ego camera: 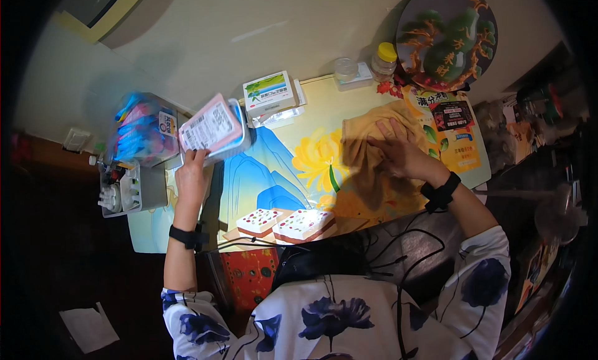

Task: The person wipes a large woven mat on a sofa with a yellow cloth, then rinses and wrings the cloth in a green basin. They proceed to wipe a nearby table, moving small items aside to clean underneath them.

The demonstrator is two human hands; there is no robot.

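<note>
My left hand is at the left of the table, its fingers curled over the lower edge of a pink packet with a printed white label. That packet lies tilted on a white plastic tub. Farther right, my right hand rests palm down with spread fingers on a crumpled yellow-brown cloth. Under the cloth is a table mat printed with blue mountains, a yellow flower and cake slices. The cloth partly covers a yellow printed sheet.
Blue and pink packets fill a clear bin beside a grey basket of small items. Along the wall stand medicine boxes, a round clear container, a yellow-lidded jar and a round decorated plaque. Black cables hang at the front edge.
</note>
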